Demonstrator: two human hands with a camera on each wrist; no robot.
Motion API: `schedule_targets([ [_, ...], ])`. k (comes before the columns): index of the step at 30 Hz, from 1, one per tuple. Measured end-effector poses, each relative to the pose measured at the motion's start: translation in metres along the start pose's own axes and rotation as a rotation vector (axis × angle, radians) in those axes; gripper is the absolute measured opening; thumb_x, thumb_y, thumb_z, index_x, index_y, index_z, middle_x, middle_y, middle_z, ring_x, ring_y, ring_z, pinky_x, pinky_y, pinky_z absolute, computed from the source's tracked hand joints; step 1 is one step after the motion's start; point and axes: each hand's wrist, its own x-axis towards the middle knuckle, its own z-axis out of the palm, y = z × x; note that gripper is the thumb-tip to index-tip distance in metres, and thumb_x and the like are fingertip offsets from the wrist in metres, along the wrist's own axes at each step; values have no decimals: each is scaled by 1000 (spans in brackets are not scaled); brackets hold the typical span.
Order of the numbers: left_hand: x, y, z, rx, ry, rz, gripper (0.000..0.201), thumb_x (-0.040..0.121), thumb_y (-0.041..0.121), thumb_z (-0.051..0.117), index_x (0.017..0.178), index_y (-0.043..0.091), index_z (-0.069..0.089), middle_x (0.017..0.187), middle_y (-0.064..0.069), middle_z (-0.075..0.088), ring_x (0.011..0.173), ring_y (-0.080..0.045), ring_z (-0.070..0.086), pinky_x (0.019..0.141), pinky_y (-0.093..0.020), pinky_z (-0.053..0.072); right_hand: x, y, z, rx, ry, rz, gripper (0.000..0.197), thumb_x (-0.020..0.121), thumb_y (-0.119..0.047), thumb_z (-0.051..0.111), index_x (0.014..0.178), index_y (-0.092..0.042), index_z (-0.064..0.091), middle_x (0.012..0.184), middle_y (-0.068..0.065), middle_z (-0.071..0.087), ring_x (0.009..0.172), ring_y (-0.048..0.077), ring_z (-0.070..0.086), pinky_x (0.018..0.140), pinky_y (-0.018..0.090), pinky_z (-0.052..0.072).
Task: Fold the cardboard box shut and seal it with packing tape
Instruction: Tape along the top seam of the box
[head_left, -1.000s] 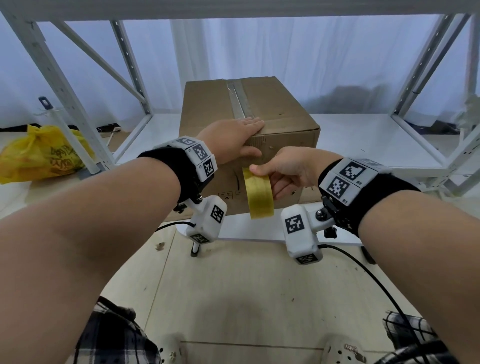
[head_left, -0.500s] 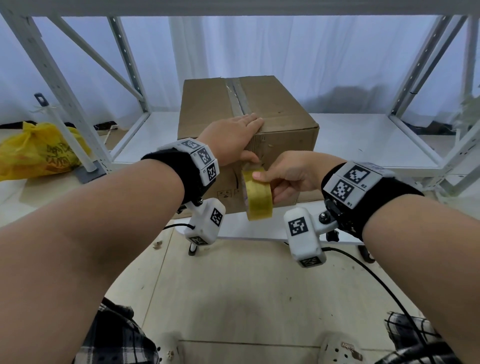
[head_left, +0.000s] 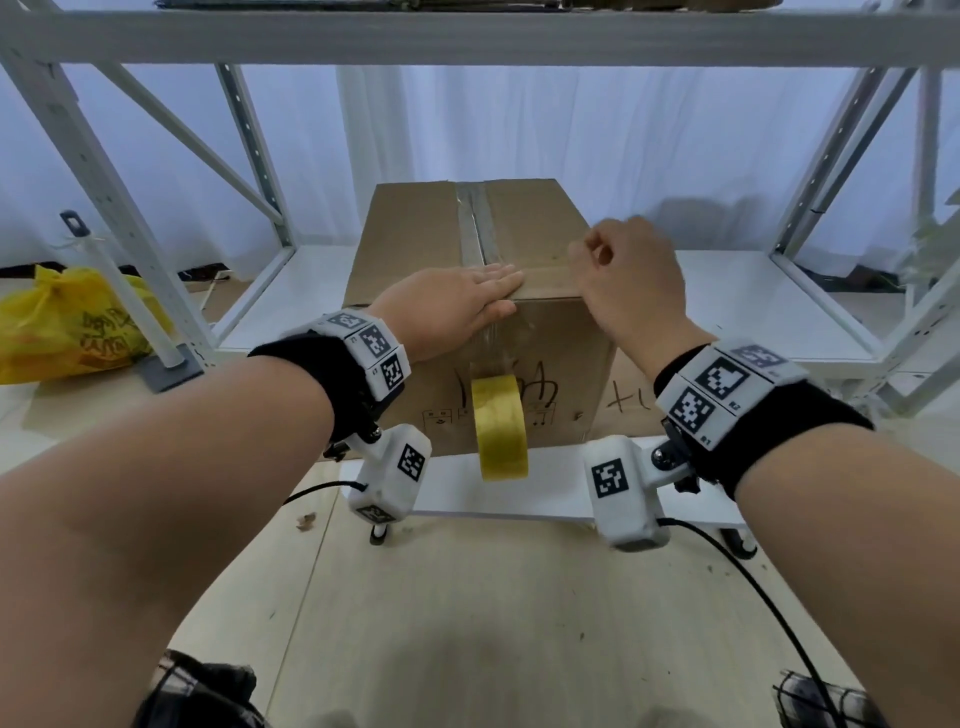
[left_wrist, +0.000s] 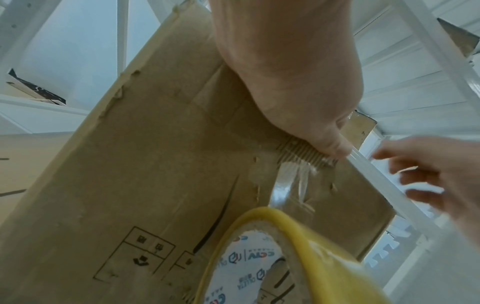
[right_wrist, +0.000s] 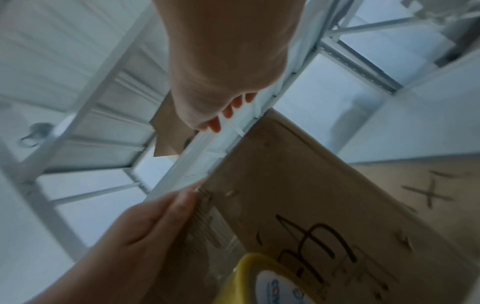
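I am letting the roll (head_left: 500, 427) dangle, my right hand (head_left: 626, 283) now empty and curled over the box (head_left: 415, 244), left hand (head_left: 457, 306) pressing flat, so the tape is anchored

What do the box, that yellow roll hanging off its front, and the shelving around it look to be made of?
The box looks like brown corrugated cardboard, matte; fluted ribs show where its skin is torn near the left hand's thumb. The tape roll seems glossy yellowish plastic film wound on a printed, probably paper core; a clear shiny strip runs from it up the box. The shelving frame is likely white-painted metal, with punched holes in its uprights.

Possibly "CCTA" inside tape roll (left_wrist: 249, 259)
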Motion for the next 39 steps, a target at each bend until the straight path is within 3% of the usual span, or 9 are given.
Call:
schedule_targets([
  [3,-4,0,-2,-63,25,-27,49,101,43,23,147,27,29,154,7,28,142,-10,23,113,-29,19,1,18,17,70,-260,109,40,98,-41,39,131,-27,55,142,9,38,132,28,34,109,38,30],
  [6,-11,-13,-2,22,-70,-249,72,86,71,18,149,35,20,155,2,25,142,-26,24,114,-47,23,-2,18,21,191,-286,175,44,99,-38,39,141,-30,46,156,13,22,144,26,20,116,36,19],
  [8,-13,-14,-3,84,-123,-300,83,77,79,10,149,39,13,157,-1,21,141,-34,23,114,-52,21,0,14,18,216,-269,190,43,97,-36,43,139,-29,49,151,8,35,142,23,26,114,33,22],
  [12,0,14,-3,76,-74,-193,62,96,56,12,150,27,19,155,-7,26,140,-31,28,112,-42,26,-1,5,20,206,-276,162,39,94,-43,47,127,-30,60,134,-2,56,125,17,46,101,27,35],
  [17,1,17,-6,60,-118,-204,58,100,50,12,151,23,16,156,-8,23,142,-31,23,114,-39,21,-4,6,25,144,-360,159,58,84,-66,34,134,-41,50,138,3,49,123,23,47,107,46,37],
  [21,-3,19,-6,29,-135,-171,63,99,52,11,152,18,10,158,-11,15,146,-23,12,118,-35,10,-6,8,14,193,-418,149,50,98,-52,36,143,-31,42,144,9,42,130,26,41,111,44,32],
  [25,-6,24,-13,-21,-128,-189,65,98,55,18,151,19,13,158,-10,12,146,-23,14,118,-38,12,-19,22,0,265,-336,172,48,103,-38,33,146,-17,34,147,4,41,131,20,40,104,27,30],
  [33,14,93,-1,-120,81,-16,47,100,37,37,143,16,38,153,-5,31,142,-19,24,116,-35,14,-44,91,-46,8,-334,238,31,97,-22,47,126,-13,57,124,11,60,104,20,53,88,25,35],
  [39,53,153,32,-142,60,126,41,101,31,38,139,19,44,153,-1,31,144,-18,19,116,-32,11,-72,160,-65,-270,-464,350,30,94,-16,50,116,-1,64,123,16,61,113,29,55,91,30,42],
])
